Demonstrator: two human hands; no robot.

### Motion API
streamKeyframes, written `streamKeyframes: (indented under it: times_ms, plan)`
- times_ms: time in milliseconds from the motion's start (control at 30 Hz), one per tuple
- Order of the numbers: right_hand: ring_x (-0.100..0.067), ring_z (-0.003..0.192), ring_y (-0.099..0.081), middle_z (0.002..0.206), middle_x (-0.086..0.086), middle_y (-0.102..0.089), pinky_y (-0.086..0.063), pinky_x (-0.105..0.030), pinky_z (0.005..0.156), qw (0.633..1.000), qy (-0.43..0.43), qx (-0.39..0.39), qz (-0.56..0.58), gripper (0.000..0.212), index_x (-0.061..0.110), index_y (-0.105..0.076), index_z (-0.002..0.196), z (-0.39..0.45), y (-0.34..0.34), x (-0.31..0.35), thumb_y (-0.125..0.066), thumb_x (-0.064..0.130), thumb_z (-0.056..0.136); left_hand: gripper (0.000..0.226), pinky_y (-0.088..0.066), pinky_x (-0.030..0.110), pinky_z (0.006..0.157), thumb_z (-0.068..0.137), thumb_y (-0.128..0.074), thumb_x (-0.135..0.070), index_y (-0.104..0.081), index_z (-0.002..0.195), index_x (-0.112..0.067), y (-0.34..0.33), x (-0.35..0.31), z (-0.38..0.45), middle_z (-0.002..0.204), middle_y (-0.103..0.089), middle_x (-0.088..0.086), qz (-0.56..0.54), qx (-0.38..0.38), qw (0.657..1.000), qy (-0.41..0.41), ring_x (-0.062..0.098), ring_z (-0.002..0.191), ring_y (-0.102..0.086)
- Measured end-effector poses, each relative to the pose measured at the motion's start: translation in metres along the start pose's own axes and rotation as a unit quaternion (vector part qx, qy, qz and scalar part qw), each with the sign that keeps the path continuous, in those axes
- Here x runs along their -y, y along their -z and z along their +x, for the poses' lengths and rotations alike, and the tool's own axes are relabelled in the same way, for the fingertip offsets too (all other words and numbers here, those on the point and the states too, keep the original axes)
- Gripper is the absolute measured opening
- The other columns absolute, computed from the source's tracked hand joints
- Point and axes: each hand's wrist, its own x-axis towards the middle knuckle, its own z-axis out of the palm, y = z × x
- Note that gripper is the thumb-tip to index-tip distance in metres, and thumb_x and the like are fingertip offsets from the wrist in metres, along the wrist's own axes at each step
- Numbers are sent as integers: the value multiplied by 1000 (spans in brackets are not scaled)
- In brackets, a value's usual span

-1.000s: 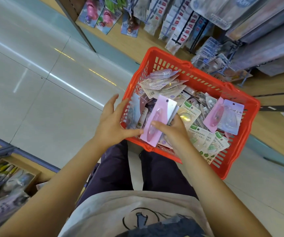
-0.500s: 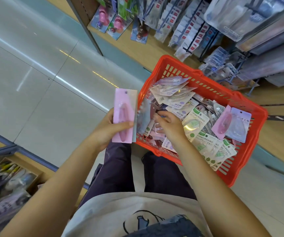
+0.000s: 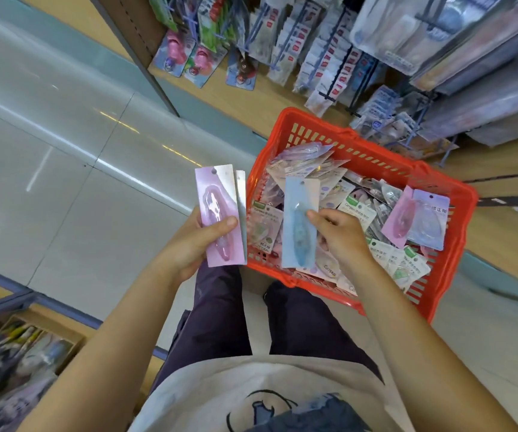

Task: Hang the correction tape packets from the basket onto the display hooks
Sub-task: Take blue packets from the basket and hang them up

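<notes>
Your left hand (image 3: 194, 244) gripped a pink packet (image 3: 220, 215), thumb across its front, with a second card tucked behind, just left of the red basket (image 3: 357, 145). Half a second before, your right hand (image 3: 340, 233) was digging among the packets; now it pinched a blue packet (image 3: 299, 222) lifted above them. You were gathering a batch; nothing had reached the display hooks (image 3: 282, 35) yet.

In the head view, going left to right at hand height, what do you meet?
Left hand → pink correction tape packet it grips → blue correction tape packet → right hand pinching it → pink and lilac packets lying in the basket → red basket's right wall.
</notes>
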Motion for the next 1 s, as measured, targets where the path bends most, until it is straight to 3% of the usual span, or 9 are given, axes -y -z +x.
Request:
streamKeyframes:
  times_ms: [200,367,533,633,667,733,800,933,1000]
  plan:
    - [-17,48,-40,53,-6,-48,-32,-28,51,995,22,9,93,28,-2,-70,86,-21,45,10,-70,24,94,89,-54,53,104,63,-87,-35,-51,142,-14,-79,-6,29,129,-69,19,63,81,995,10,36,120,-67]
    - [-15,52,-57,65,-4,-66,-47,-25,53,992,60,9,111,17,12,-77,89,-35,79,-3,-64,17,99,94,-58,44,97,55,-90,-39,-52,139,-29,-153,9,45,125,-72,1,100,111,988,46,24,117,-70]
    - [-6,73,-65,93,10,-73,-58,-29,74,982,34,-159,95,14,21,-73,106,-25,148,-55,-62,14,99,91,-58,36,91,51,-90,-43,-57,135,-30,-205,31,64,118,-75,-4,140,104,981,81,18,110,-72]
    - [-12,102,-60,126,-5,-65,-44,-7,85,969,39,-243,14,30,12,-66,127,0,178,-85,-65,13,96,73,-56,35,92,67,-90,-30,-58,133,-27,-222,42,77,120,-74,-1,154,103,978,100,19,112,-71]
    - [-17,112,-57,133,-8,-60,-40,-8,89,968,52,-246,-19,37,9,-62,132,11,182,-92,-66,13,96,63,-56,36,93,74,-89,-24,-59,130,-26,-227,44,82,120,-74,0,156,99,977,103,20,111,-71]
    - [-26,129,-48,142,-14,-52,-37,-23,105,965,80,-234,-91,48,6,-55,139,33,183,-99,-68,18,94,46,-55,38,92,82,-85,-17,-63,121,-28,-234,45,90,111,-76,-2,166,92,977,96,17,104,-72]
    - [-29,137,-42,147,-15,-47,-34,-36,114,963,80,-213,-144,61,5,-47,145,52,178,-101,-68,31,94,50,-55,37,90,76,-87,-24,-64,120,-27,-236,45,97,106,-77,-6,171,78,979,84,15,100,-73]
    - [-34,149,-25,162,-17,-26,-25,-45,122,972,15,-191,-138,93,10,-16,159,72,169,-96,-63,54,93,75,-56,46,95,68,-88,-41,-61,136,-24,-232,39,105,121,-74,0,189,57,978,67,24,114,-70]
    - [-36,150,-21,162,-20,-23,-20,-45,123,970,-7,-195,-144,103,10,-14,160,78,167,-94,-67,59,88,73,-56,39,88,71,-88,-36,-60,137,-24,-229,38,108,121,-75,0,186,50,980,55,23,113,-71]
